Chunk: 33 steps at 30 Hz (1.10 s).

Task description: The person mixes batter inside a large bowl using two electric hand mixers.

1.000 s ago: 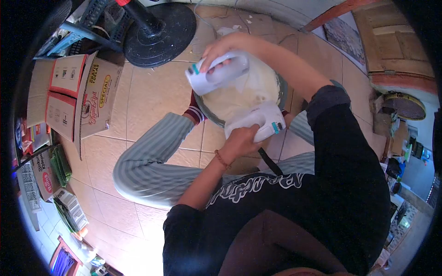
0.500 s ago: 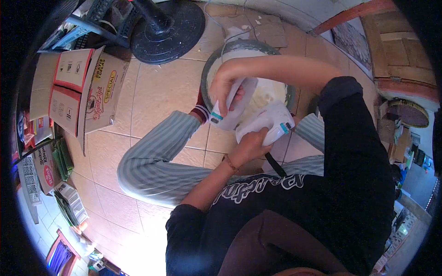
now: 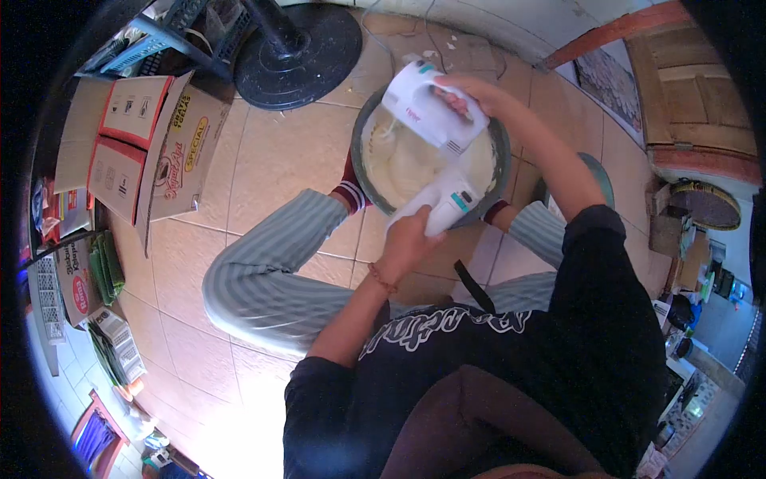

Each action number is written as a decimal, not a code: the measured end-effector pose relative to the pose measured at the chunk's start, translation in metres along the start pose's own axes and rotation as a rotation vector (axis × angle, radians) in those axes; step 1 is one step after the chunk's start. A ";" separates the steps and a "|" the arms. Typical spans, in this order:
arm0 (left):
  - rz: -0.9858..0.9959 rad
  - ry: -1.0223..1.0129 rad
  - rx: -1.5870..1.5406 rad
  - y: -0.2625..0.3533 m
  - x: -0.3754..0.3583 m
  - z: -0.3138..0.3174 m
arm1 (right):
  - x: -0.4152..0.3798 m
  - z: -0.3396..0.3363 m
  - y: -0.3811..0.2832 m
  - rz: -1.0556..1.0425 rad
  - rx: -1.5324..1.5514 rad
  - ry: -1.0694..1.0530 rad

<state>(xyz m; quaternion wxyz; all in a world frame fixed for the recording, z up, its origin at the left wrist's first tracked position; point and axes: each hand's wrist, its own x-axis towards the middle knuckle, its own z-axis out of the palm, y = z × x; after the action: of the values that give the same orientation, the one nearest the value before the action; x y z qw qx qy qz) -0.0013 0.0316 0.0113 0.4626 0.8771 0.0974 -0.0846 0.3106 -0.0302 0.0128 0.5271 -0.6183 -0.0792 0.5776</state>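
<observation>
A large grey tub (image 3: 501, 160) of pale, creamy batter (image 3: 391, 172) stands on the floor between the feet. My left hand (image 3: 411, 233) is closed around the handle of a white hand mixer (image 3: 448, 194) at the tub's near side. Over the far side, my right hand (image 3: 471, 94) grips a second white hand mixer (image 3: 423, 108) by its handle. Both mixer bodies are above the batter. The beaters are mostly hidden, though some metal shows faintly beneath the right-hand mixer.
An opened cardboard box (image 3: 187, 152) stands on the tiles at left. Beyond it is a round black stand base (image 3: 299, 60). Thin cables (image 3: 391, 48) run behind the tub. A greenish container (image 3: 597, 177) sits to the right, and striped-trousered legs (image 3: 263, 279) flank the tub.
My right hand has swung its mixer from the tub's left side to the far side and turned it around. The left-hand mixer has shifted slightly left and changed its angle.
</observation>
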 end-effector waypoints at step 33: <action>-0.011 0.518 -0.039 -0.053 0.028 -0.072 | -0.205 0.129 0.148 0.062 -0.934 0.158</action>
<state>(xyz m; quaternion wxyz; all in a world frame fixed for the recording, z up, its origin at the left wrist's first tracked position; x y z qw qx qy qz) 0.0164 0.1231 0.0024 0.4388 0.8599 0.2188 0.1421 0.0664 -0.1672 0.0605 0.1795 -0.8331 -0.2717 0.4470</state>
